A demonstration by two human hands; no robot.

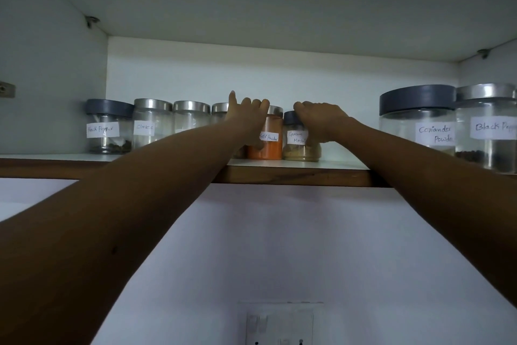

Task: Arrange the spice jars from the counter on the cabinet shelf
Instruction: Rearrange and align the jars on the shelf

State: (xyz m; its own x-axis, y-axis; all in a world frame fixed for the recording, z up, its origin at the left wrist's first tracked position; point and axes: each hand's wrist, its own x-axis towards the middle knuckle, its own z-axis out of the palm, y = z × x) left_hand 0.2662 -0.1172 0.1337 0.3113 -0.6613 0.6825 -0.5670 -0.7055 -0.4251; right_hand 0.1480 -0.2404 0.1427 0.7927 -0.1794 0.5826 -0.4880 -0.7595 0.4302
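Up on white shelf (335, 165), L grip (246, 118) clasps chilli jar (267, 149), R grip (321, 118) garam jar (300, 153).

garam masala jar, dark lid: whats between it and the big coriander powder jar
No jar: bare white shelf, crossed by the right hand and forearm, head view.

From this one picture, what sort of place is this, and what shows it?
Likely a home kitchen: a labelled Cloves jar and Garam Masala jar stand on a cabinet shelf, with a wall socket below.
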